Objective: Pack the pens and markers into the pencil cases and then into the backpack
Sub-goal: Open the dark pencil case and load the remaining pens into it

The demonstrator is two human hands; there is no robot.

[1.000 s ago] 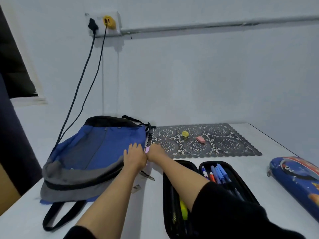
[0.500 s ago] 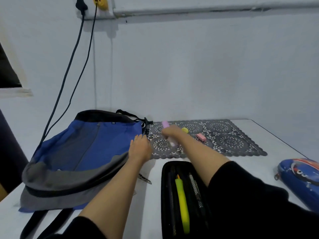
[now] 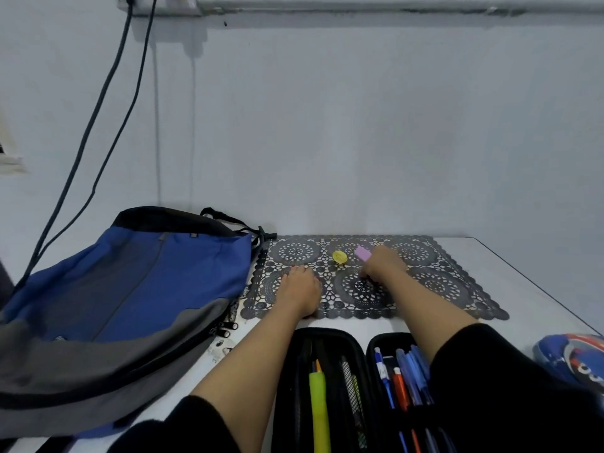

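— Holding anything in the right hand [image 3: 382,268]?
— Yes, its fingers curl round a pink marker [image 3: 362,253] over the black mat [image 3: 457,289], beside a yellow cap [image 3: 340,256].
— And the left hand [image 3: 299,289]?
— It lies flat on the mat, fingers relaxed, near the backpack [image 3: 147,282], beyond the open pencil case [image 3: 327,336].

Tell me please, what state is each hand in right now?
Left hand: open, resting flat on the lace mat.
Right hand: gripping a lilac marker.

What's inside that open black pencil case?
A yellow-green marker and dark pens in the left half; blue pens and an orange pen in the right. The black sleeve covers the rest.
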